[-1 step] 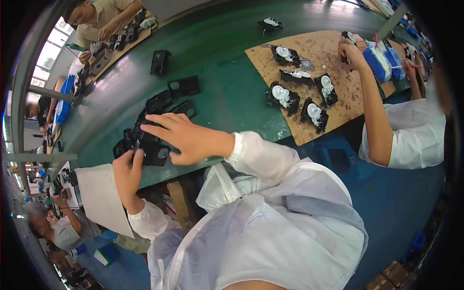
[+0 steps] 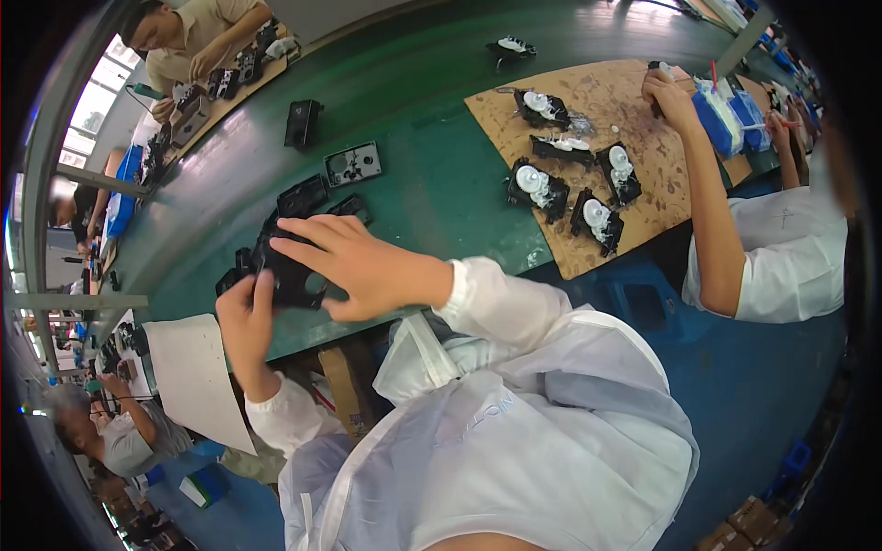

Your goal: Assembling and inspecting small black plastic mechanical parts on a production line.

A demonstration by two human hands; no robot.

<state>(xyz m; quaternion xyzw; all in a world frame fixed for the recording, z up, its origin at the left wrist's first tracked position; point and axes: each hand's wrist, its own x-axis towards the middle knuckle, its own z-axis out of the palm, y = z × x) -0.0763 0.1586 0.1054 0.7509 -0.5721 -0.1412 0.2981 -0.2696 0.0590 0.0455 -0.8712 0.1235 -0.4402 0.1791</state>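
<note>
Both my hands hold one black plastic frame part point(image 2: 292, 278) just above the near edge of the green table point(image 2: 432, 184). My left hand point(image 2: 246, 320) grips its near left side from below, thumb up against it. My right hand point(image 2: 354, 266) lies over its right side with the fingers spread across the top. More black parts point(image 2: 241, 262) lie under and behind it, partly hidden by my hands.
Loose black housings point(image 2: 303, 196), point(image 2: 353, 163), point(image 2: 302, 122) lie further back. A cardboard sheet point(image 2: 634, 230) on the right carries several black assemblies with white gears point(image 2: 537, 188). A co-worker's arm point(image 2: 703, 184) reaches over it. Another person point(image 2: 197, 46) works at the far left. A white sheet point(image 2: 197, 376) hangs off the table edge.
</note>
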